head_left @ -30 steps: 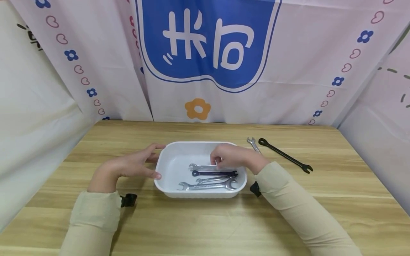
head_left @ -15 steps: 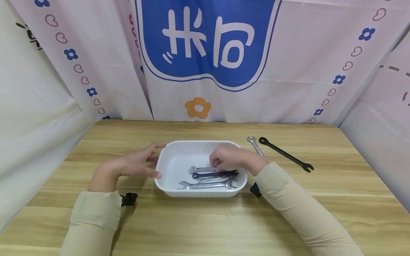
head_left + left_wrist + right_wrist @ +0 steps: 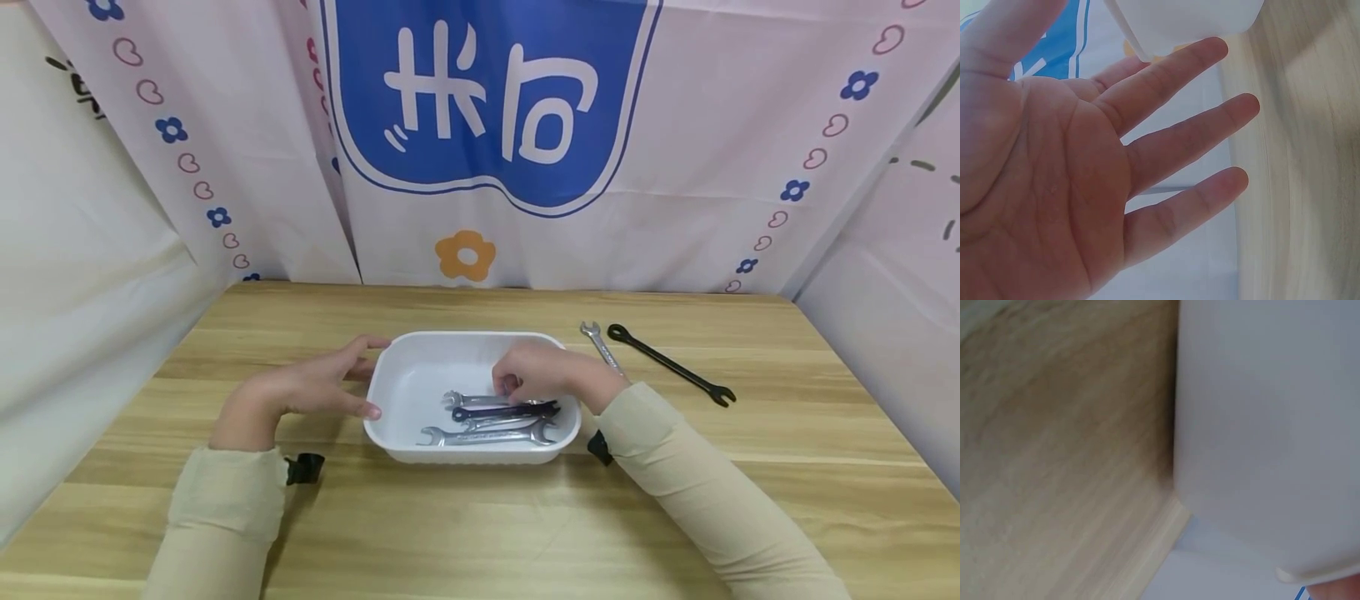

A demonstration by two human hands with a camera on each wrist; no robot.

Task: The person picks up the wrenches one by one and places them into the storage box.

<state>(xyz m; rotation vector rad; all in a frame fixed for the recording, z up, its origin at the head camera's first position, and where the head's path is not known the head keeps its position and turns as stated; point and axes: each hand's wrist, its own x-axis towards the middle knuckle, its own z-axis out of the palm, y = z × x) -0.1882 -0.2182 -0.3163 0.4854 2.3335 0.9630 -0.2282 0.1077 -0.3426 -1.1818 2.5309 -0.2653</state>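
A white plastic tray (image 3: 427,457) stands on the wooden table, with several wrenches inside. My left hand (image 3: 307,387) is at its left end, thumb touching the wall and index finger at the far corner. In the left wrist view the fingers (image 3: 1179,140) are spread and straight. My right hand (image 3: 536,371) reaches into the tray with curled fingers, pinching a small silver wrench (image 3: 476,400); the grip is partly hidden. Just nearer lies a black wrench (image 3: 495,412), overlapping another silver wrench (image 3: 498,423). A larger silver open-end wrench (image 3: 483,436) lies nearest the front wall.
Right of the tray, a silver wrench (image 3: 600,343) and a long black combination wrench (image 3: 671,363) lie on the table (image 3: 480,533); my right forearm covers part of the silver one. A printed cloth (image 3: 675,242) hangs behind the table.
The black wrench in the tray has shifted and tilted slightly, now lying closer to the small silver wrenches. The pinched silver wrench has dropped a little. My left hand has stayed put.
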